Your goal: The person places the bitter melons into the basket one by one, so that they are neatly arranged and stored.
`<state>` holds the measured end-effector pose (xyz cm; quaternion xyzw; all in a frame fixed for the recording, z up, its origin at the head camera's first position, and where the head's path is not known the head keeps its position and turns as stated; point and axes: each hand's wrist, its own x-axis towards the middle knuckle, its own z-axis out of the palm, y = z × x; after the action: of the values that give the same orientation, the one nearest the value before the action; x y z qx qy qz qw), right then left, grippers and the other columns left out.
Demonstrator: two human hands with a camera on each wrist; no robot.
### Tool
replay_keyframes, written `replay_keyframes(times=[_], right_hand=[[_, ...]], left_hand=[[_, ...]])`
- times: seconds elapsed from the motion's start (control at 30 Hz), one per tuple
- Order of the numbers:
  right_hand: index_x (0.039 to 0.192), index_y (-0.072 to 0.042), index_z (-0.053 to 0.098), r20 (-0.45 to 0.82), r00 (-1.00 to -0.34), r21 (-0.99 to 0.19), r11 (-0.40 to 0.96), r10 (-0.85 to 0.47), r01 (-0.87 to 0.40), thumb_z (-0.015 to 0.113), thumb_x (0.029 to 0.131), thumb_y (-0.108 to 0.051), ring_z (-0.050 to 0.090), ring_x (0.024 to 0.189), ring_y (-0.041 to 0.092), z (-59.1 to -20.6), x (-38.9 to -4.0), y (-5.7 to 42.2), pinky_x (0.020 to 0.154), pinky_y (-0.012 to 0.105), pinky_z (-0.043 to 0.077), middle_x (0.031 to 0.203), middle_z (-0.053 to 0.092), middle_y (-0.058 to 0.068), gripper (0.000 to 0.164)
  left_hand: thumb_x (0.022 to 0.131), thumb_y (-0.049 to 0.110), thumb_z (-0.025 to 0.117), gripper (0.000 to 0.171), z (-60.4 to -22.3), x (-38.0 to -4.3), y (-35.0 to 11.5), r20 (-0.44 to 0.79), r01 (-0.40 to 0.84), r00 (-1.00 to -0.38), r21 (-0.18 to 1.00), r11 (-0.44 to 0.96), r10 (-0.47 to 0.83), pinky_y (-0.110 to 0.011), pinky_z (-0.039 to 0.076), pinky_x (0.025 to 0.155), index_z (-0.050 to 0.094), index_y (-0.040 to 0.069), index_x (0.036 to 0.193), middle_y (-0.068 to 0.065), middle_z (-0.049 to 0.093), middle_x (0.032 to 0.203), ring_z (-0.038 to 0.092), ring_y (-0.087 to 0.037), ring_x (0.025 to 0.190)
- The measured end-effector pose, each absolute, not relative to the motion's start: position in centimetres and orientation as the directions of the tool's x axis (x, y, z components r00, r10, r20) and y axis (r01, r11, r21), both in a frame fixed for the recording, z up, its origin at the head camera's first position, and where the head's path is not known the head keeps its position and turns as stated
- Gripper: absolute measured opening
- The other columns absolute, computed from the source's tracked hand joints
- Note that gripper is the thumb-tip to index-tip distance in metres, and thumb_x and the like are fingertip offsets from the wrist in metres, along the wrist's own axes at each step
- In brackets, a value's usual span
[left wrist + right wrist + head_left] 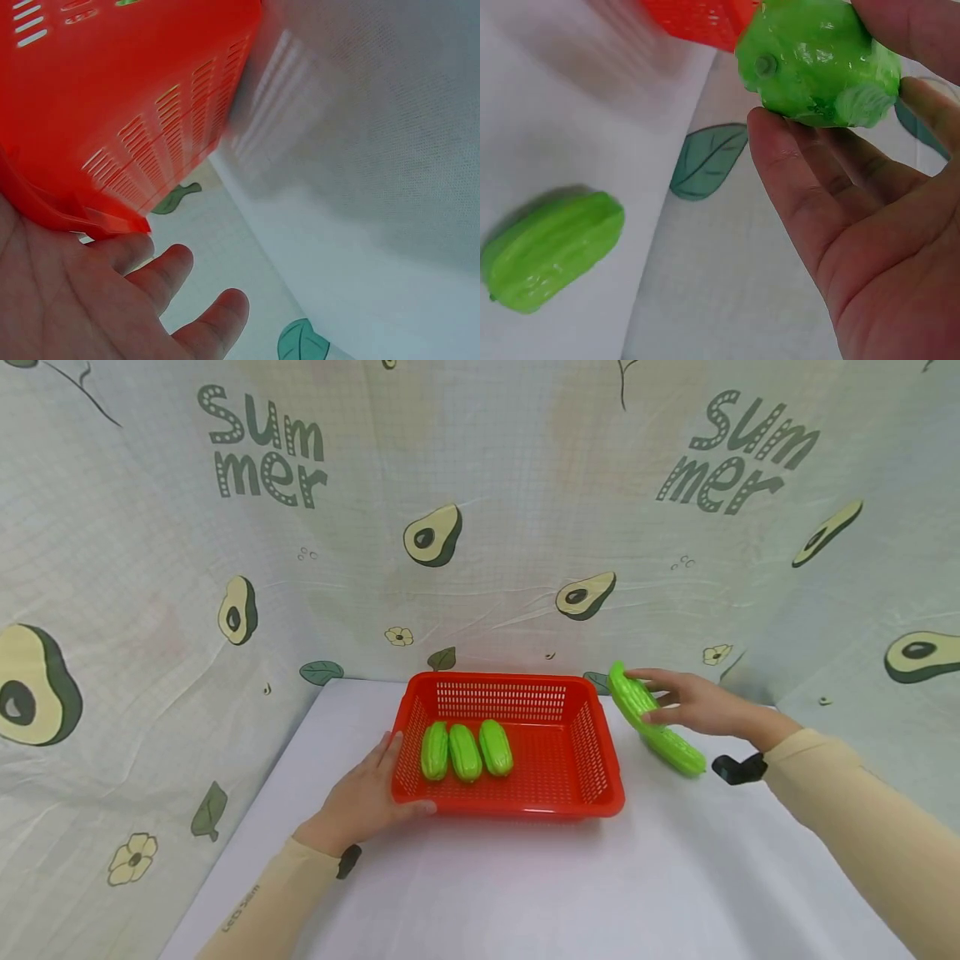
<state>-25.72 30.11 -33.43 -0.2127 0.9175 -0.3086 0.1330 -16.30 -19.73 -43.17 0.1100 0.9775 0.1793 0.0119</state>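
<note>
My right hand (701, 702) grips a green, ridged bitter melon (630, 695) between thumb and fingers, held up beside the basket's right wall. In the right wrist view one end of this bitter melon (817, 67) faces the camera. Below it, another bitter melon (681, 753) lies on the white table. My left hand (367, 802) rests against the front left corner of the red plastic basket (506, 808), thumb along the front rim. The left wrist view shows its fingers (169, 274) extended beside the rim. Inside the basket three bitter melons (465, 752) lie side by side toward the left.
The basket has slotted walls and stands on the white table (480, 893) near its back edge. Behind and beside the table hangs a pale cloth (495, 460) printed with avocados, leaves and lettering.
</note>
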Motion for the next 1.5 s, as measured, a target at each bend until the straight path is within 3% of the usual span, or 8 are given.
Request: replay_keyframes(times=[0.33, 0.57, 0.77, 0.93, 1.27, 1.5], right_hand=[[0.154, -0.017, 0.038, -0.172, -0.805, -0.720, 0.630, -0.568, -0.290, 0.072, 0.093, -0.015, 0.055, 0.119, 0.041, -33.7, -28.4, 23.6, 0.084, 0.042, 0.057, 0.141, 0.049, 0.023, 0.070], [0.153, -0.013, 0.040, -0.220, -0.763, -0.687, 0.651, -0.608, -0.321, 0.073, 0.091, -0.012, 0.059, 0.113, 0.035, -35.3, -29.6, 19.5, 0.084, 0.039, 0.057, 0.138, 0.050, 0.021, 0.070], [0.151, -0.019, 0.045, -0.276, -0.757, -0.646, 0.697, -0.592, -0.311, 0.077, 0.089, -0.017, 0.051, 0.119, 0.032, -37.3, -30.6, 16.6, 0.082, 0.034, 0.057, 0.136, 0.053, 0.013, 0.070], [0.150, -0.022, 0.048, -0.322, -0.759, -0.626, 0.729, -0.565, -0.277, 0.078, 0.088, -0.017, 0.049, 0.123, 0.031, -38.2, -30.6, 14.9, 0.083, 0.034, 0.057, 0.137, 0.052, 0.011, 0.069], [0.147, -0.018, 0.051, -0.359, -0.739, -0.526, 0.777, -0.571, -0.345, 0.078, 0.088, -0.017, 0.047, 0.127, 0.031, -39.5, -30.3, 13.4, 0.100, 0.047, 0.048, 0.140, 0.052, 0.010, 0.065], [0.147, -0.019, 0.051, -0.386, -0.724, -0.495, 0.790, -0.572, -0.360, 0.078, 0.088, -0.019, 0.049, 0.122, 0.026, -40.2, -30.1, 12.9, 0.100, 0.046, 0.047, 0.136, 0.054, 0.006, 0.064]], left_hand=[[0.068, 0.089, 0.057, 0.132, -43.4, -16.4, -19.8, 0.011, 0.205, -0.976, 0.357, 0.911, 0.216, -0.055, 0.042, 0.104, 0.014, 0.003, 0.159, -0.020, 0.019, 0.162, 0.030, -0.042, 0.143], [0.069, 0.089, 0.057, 0.132, -43.5, -16.4, -19.8, 0.019, 0.210, -0.976, 0.356, 0.911, 0.218, -0.054, 0.043, 0.103, 0.013, 0.003, 0.159, -0.021, 0.019, 0.162, 0.032, -0.042, 0.142], [0.069, 0.090, 0.055, 0.132, -43.7, -16.5, -20.0, 0.020, 0.214, -0.975, 0.352, 0.911, 0.221, -0.055, 0.043, 0.103, 0.014, 0.003, 0.159, -0.020, 0.019, 0.162, 0.033, -0.043, 0.141], [0.068, 0.091, 0.054, 0.133, -43.8, -16.6, -20.0, 0.021, 0.211, -0.976, 0.357, 0.910, 0.218, -0.054, 0.043, 0.103, 0.014, 0.004, 0.159, -0.020, 0.019, 0.163, 0.034, -0.042, 0.141], [0.068, 0.091, 0.055, 0.132, -43.6, -16.5, -20.0, 0.027, 0.216, -0.975, 0.360, 0.907, 0.222, -0.055, 0.042, 0.104, 0.014, 0.004, 0.159, -0.020, 0.019, 0.162, 0.034, -0.043, 0.141], [0.069, 0.090, 0.055, 0.132, -43.5, -16.4, -20.0, 0.032, 0.220, -0.974, 0.358, 0.907, 0.224, -0.055, 0.042, 0.104, 0.015, 0.002, 0.159, -0.021, 0.019, 0.162, 0.033, -0.043, 0.141]])
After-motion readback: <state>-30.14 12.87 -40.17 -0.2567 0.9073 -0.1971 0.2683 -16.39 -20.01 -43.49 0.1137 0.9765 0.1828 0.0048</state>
